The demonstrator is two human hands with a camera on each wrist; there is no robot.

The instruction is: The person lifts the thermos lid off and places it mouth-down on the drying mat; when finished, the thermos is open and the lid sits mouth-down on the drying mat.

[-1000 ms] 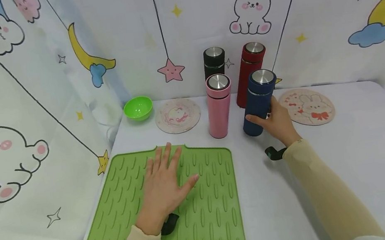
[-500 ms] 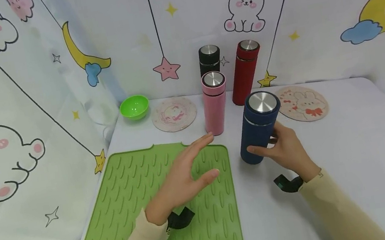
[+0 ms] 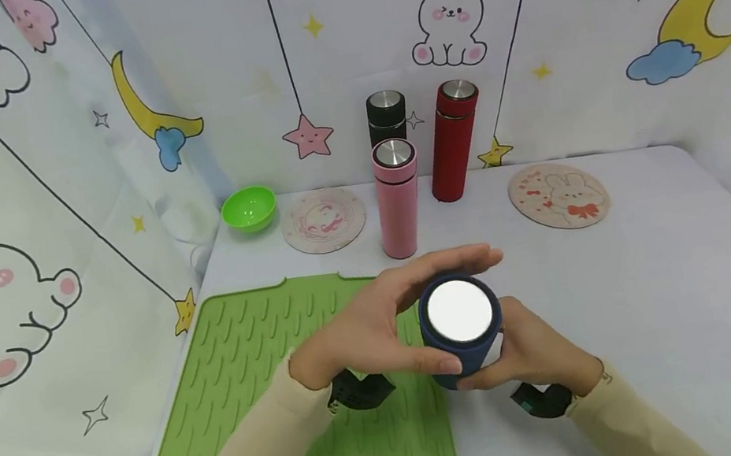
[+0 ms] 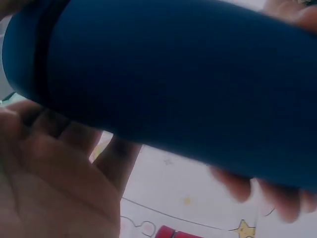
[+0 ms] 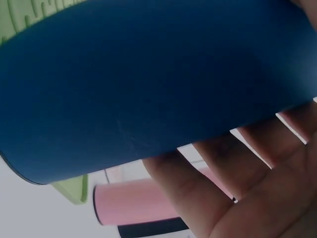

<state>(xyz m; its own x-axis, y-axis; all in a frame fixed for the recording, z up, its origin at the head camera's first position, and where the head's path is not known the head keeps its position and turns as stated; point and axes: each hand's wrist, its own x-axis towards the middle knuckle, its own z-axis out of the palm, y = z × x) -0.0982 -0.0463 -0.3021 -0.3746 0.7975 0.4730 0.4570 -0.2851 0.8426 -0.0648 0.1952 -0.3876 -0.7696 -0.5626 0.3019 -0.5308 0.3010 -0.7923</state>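
The right hand (image 3: 537, 348) grips the navy thermos (image 3: 460, 318), which could drop if released before the spread left hand (image 3: 379, 327) closes.

No lettering or numbers can be read.

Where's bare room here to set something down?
Bare: the white table right of the rabbit coaster, and the green mat left of the left hand. Crowded: around the blue flask, and where pink flask and black flask overlap.
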